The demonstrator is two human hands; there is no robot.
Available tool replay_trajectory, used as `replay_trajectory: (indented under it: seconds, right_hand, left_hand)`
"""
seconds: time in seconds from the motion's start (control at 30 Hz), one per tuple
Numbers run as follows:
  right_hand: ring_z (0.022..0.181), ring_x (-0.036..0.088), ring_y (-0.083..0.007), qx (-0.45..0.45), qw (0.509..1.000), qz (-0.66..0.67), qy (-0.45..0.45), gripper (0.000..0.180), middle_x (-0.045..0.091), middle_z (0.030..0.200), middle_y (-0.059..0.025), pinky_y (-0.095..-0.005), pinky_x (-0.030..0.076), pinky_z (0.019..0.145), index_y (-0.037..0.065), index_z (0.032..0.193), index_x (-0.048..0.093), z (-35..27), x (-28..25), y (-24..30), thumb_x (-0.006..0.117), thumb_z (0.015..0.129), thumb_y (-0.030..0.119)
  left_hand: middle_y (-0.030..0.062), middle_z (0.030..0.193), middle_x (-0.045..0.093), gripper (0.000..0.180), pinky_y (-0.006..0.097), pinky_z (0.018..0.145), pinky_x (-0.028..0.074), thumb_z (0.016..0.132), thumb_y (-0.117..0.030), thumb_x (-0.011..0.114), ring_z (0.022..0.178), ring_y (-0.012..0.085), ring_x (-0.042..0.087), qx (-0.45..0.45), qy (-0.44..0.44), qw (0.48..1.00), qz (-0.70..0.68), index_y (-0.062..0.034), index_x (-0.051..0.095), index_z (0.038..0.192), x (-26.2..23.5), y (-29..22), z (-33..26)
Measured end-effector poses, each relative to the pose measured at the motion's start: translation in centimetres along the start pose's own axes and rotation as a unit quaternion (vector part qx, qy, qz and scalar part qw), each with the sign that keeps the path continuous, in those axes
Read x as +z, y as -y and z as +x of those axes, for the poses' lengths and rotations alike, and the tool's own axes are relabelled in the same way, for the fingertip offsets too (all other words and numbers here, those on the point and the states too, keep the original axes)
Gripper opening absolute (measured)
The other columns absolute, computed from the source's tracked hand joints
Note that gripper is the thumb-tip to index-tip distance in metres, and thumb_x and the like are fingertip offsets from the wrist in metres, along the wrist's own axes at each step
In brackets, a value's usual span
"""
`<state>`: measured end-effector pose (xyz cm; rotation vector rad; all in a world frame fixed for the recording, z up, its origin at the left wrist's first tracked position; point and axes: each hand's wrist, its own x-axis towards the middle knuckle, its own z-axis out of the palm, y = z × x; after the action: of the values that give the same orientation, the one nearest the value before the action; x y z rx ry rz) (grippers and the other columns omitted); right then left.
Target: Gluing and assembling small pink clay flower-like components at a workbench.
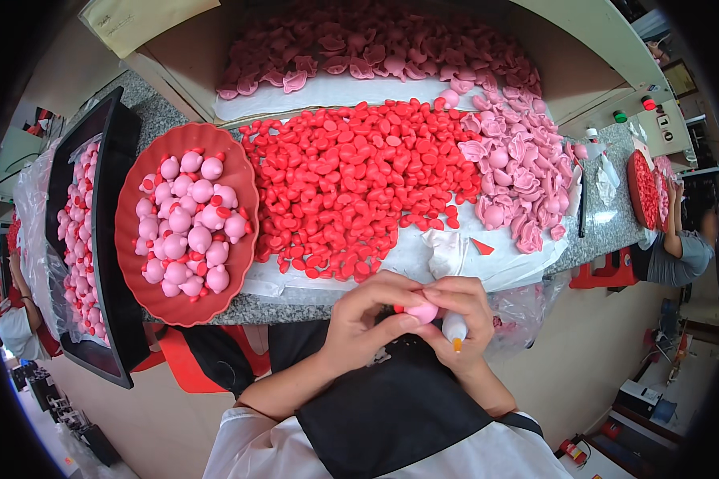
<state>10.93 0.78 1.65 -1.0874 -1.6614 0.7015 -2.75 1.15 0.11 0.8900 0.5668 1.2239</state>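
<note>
In front of my apron, my left hand (369, 313) pinches a small round pink piece (423, 312) with a bit of red at its left side. My right hand (473, 311) presses its thumb and fingertips to the same pink piece. Also in the right hand is a small white bottle (454, 326) with an orange tip pointing down toward me. Beyond my hands spreads a large heap of small red oval pieces (335, 176). To its right lie pink curved shells (523, 164) in a pile.
A red scalloped bowl (128, 239) at left holds pink balls with red parts; similar ones fill a black tray (112, 335) farther left. More pink shells (375, 48) lie in the shelf behind. A crumpled white cloth (446, 251) lies near the table edge. Other people work at both sides.
</note>
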Motion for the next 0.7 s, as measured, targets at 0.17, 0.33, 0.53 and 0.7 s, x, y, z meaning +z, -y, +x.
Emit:
replay_trajectory:
  seconds: [0.17,0.33,0.53,0.7]
  right_hand:
    - [0.077,0.054,-0.0201,0.005,0.995,0.095,-0.003,0.039,0.054,0.088,-0.0128,-0.0267,0.043,0.063,0.002,0.088,0.055,0.2,-0.5,-0.6,0.073,0.054,0.007]
    - [0.075,0.055,-0.0196,-0.027,0.998,0.034,0.035,0.037,0.056,0.084,-0.0123,-0.0263,0.043,0.062,0.002,0.085,0.056,0.5,-1.4,0.1,0.073,0.054,0.011]
    - [0.075,0.056,-0.0202,-0.018,0.999,0.027,0.028,0.037,0.056,0.084,-0.0119,-0.0261,0.044,0.063,0.002,0.085,0.056,0.9,-0.7,0.7,0.073,0.055,0.014]
    - [0.078,0.055,-0.0208,0.051,0.995,0.086,-0.018,0.035,0.055,0.086,-0.0126,-0.0266,0.044,0.065,0.002,0.085,0.056,0.6,-0.1,0.5,0.073,0.056,0.010]
  left_hand:
    - [0.0107,0.101,0.048,0.019,0.027,0.077,0.040,0.077,-0.002,0.052,0.090,0.0166,0.049,-0.067,0.001,0.983,-0.169,-0.0010,0.048,0.095,0.3,1.0,-0.4]
    - [0.0091,0.102,0.048,0.014,0.029,0.078,0.040,0.079,-0.008,0.051,0.093,0.0172,0.048,-0.051,0.029,0.976,-0.208,-0.0054,0.049,0.092,0.4,1.6,-0.5]
    - [0.0091,0.101,0.048,0.016,0.032,0.083,0.037,0.078,-0.013,0.053,0.096,0.0181,0.047,-0.078,-0.004,0.941,-0.328,-0.0085,0.048,0.092,0.4,2.4,-0.9]
    - [0.0082,0.100,0.048,0.022,0.031,0.082,0.038,0.078,-0.014,0.054,0.092,0.0181,0.049,-0.091,0.007,0.935,-0.342,-0.0065,0.045,0.096,0.4,2.0,-0.5]
